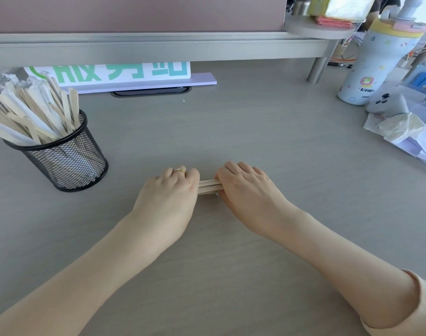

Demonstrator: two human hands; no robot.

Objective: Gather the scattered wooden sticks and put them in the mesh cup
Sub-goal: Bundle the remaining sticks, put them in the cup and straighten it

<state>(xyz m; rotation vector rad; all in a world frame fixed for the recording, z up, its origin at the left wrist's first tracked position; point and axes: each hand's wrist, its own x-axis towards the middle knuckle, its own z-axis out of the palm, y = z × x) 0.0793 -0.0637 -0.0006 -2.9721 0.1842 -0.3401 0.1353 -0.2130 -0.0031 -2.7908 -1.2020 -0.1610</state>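
Two hands are seen: left (169, 190), right (243, 187). One ring (180, 171) is worn on the left. One bundle of sticks (209, 186) is held between them; three or four can be made out, exact count unclear. One mesh cup (68, 161) at 9 o'clock; its sticks (35, 112) too many to be counted. One tumbler (374, 59) at 2 o'clock.

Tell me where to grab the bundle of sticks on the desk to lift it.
Grip the stick bundle at its two ends, from above, where the left hand and right hand already cover it: it lies flat and sideways, so end holds keep the sticks together.
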